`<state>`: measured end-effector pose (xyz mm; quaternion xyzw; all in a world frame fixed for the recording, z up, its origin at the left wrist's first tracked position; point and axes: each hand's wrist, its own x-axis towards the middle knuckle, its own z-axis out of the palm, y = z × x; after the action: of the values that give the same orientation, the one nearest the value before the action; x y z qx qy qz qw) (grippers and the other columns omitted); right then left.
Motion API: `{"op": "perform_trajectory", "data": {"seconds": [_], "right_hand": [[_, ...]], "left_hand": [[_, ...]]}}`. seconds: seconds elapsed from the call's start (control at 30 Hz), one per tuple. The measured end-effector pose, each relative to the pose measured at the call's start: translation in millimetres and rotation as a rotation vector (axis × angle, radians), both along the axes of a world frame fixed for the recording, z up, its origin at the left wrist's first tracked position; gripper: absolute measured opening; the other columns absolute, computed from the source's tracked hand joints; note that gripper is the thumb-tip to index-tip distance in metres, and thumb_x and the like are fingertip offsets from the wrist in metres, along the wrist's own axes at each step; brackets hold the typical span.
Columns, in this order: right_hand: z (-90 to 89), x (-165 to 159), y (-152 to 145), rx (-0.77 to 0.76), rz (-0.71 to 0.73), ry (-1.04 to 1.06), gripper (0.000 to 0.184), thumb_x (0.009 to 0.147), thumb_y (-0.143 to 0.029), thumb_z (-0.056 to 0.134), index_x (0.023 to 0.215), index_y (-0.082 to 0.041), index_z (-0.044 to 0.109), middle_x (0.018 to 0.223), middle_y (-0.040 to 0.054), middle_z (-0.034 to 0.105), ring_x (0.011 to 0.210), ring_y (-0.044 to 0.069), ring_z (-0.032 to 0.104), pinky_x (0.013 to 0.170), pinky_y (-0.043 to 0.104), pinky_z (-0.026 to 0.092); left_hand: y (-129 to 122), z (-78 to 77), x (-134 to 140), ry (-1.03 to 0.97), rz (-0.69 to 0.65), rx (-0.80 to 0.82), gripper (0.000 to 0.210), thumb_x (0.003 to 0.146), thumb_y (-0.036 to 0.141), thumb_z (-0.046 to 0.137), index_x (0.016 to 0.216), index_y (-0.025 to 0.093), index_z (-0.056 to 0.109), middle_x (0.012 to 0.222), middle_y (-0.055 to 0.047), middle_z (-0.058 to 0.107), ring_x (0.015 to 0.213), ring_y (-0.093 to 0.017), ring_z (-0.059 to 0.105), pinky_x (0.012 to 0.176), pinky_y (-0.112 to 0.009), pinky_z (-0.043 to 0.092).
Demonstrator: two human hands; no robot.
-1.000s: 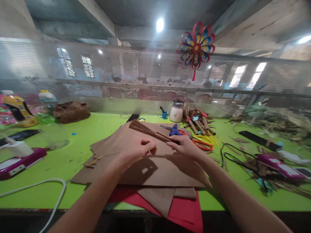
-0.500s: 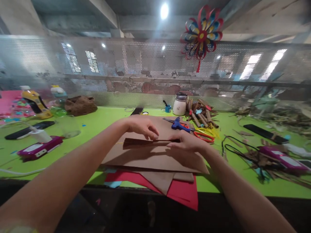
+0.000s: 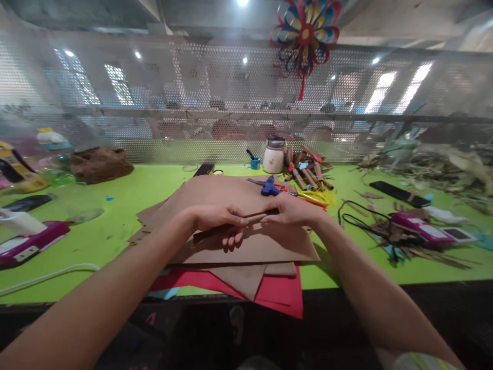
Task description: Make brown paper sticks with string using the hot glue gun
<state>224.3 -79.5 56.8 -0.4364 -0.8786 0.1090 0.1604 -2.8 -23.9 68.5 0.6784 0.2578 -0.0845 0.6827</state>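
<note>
A narrow folded strip of brown paper (image 3: 256,214) spans the space between my two hands, over brown kraft paper sheets (image 3: 215,187). My left hand (image 3: 223,221) grips the strip, thumb on top and fingers curled underneath. At its other end, my right hand (image 3: 290,210) pinches the strip between thumb and fingers. Just beyond my right hand lie a blue-handled tool (image 3: 270,186) and yellow-and-orange-handled scissors (image 3: 314,198), partly hidden by that hand. Red paper (image 3: 283,293) sticks out from beneath the brown sheets at the table's front edge.
A white jar (image 3: 273,156), a small blue pot (image 3: 254,163) and a pile of brown paper rolls (image 3: 308,172) stand at the back. Purple power strips (image 3: 421,230) with cables lie on both sides. A brown lump (image 3: 100,164) and bottles are at left.
My left hand has turned from palm-down above the strip to wrapping its fingers under it. The strip is now tilted, its left end lower. My view has shifted slightly right and down.
</note>
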Motion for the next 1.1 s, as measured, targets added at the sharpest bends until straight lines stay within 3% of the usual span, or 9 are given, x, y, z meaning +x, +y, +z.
{"op": "perform_trajectory", "data": {"seconds": [0.13, 0.23, 0.3, 0.37, 0.43, 0.53, 0.63, 0.8, 1.1], "right_hand": [[1.9, 15, 8, 0.341, -0.101, 0.064, 0.028, 0.076, -0.029, 0.066, 0.102, -0.019, 0.069, 0.098, 0.008, 0.068, 0.09, 0.021, 0.059, 0.08, 0.032, 0.043], [3.0, 25, 14, 0.681, -0.355, 0.289, 0.029, 0.079, -0.033, 0.063, 0.103, -0.017, 0.068, 0.107, 0.0121, 0.065, 0.103, 0.025, 0.054, 0.091, 0.039, 0.04], [1.5, 29, 18, 0.746, -0.548, 0.464, 0.026, 0.082, -0.035, 0.058, 0.093, -0.015, 0.07, 0.095, 0.0115, 0.067, 0.093, 0.024, 0.058, 0.085, 0.038, 0.043], [-2.7, 28, 22, 0.578, -0.67, 0.582, 0.032, 0.083, -0.041, 0.054, 0.075, -0.014, 0.07, 0.073, 0.0086, 0.067, 0.074, 0.021, 0.06, 0.072, 0.035, 0.046], [-8.7, 21, 25, 0.246, -0.693, 0.654, 0.044, 0.082, -0.049, 0.054, 0.059, -0.013, 0.066, 0.057, 0.006, 0.062, 0.058, 0.017, 0.057, 0.062, 0.032, 0.045], [-17.7, 1, 26, -0.212, -0.577, 0.822, 0.047, 0.075, -0.056, 0.06, 0.057, -0.013, 0.064, 0.054, 0.0047, 0.06, 0.053, 0.014, 0.056, 0.057, 0.029, 0.046], [-24.2, -19, 23, -0.448, -0.399, 1.053, 0.043, 0.068, -0.056, 0.069, 0.07, -0.013, 0.065, 0.066, 0.0044, 0.064, 0.058, 0.013, 0.059, 0.057, 0.027, 0.048], [-35.4, -38, 21, -0.66, -0.198, 1.334, 0.033, 0.071, -0.046, 0.072, 0.077, -0.015, 0.062, 0.065, 0.001, 0.062, 0.054, 0.01, 0.054, 0.053, 0.024, 0.045], [-39.2, -44, 21, -0.606, -0.202, 1.397, 0.029, 0.07, -0.038, 0.074, 0.069, -0.012, 0.062, 0.057, 0.0002, 0.059, 0.047, 0.008, 0.05, 0.045, 0.021, 0.034]], "left_hand": [[12, -11.4, 9, -0.112, 0.15, 0.073, 0.031, 0.081, 0.039, 0.06, 0.09, 0.01, 0.065, 0.065, -0.006, 0.064, 0.051, -0.012, 0.055, 0.048, -0.023, 0.039], [14, -19.5, 10, -0.247, 0.334, 0.076, 0.03, 0.081, 0.035, 0.06, 0.098, 0.01, 0.062, 0.062, -0.001, 0.06, 0.048, -0.007, 0.048, 0.047, -0.021, 0.036], [11, -24.4, 8, -0.306, 0.384, 0.056, 0.029, 0.082, 0.035, 0.059, 0.099, 0.011, 0.061, 0.06, 0.001, 0.056, 0.045, -0.007, 0.044, 0.047, -0.021, 0.036], [6, -27.2, 6, -0.339, 0.401, 0.041, 0.028, 0.083, 0.035, 0.057, 0.098, 0.012, 0.061, 0.059, 0.001, 0.055, 0.044, -0.007, 0.042, 0.047, -0.022, 0.036], [1, -26.9, 4, -0.357, 0.433, 0.045, 0.027, 0.082, 0.034, 0.058, 0.097, 0.012, 0.06, 0.06, 0.0, 0.056, 0.044, -0.006, 0.042, 0.046, -0.021, 0.035], [-5, -23.2, 0, -0.349, 0.488, 0.054, 0.029, 0.079, 0.035, 0.062, 0.095, 0.01, 0.06, 0.061, 0.0, 0.057, 0.045, -0.006, 0.043, 0.043, -0.02, 0.03], [-9, -22.4, -6, -0.327, 0.475, 0.022, 0.032, 0.079, 0.039, 0.062, 0.092, 0.01, 0.061, 0.058, 0.0, 0.056, 0.044, -0.006, 0.043, 0.043, -0.02, 0.03], [-16, -27.0, -12, -0.322, 0.457, 0.021, 0.031, 0.079, 0.041, 0.062, 0.078, 0.011, 0.058, 0.06, -0.002, 0.058, 0.045, -0.006, 0.045, 0.043, -0.018, 0.03], [-24, -33.9, -8, -0.305, 0.426, 0.003, 0.038, 0.083, 0.048, 0.054, 0.071, 0.012, 0.056, 0.057, -0.001, 0.055, 0.042, -0.006, 0.041, 0.043, -0.019, 0.032]]}}
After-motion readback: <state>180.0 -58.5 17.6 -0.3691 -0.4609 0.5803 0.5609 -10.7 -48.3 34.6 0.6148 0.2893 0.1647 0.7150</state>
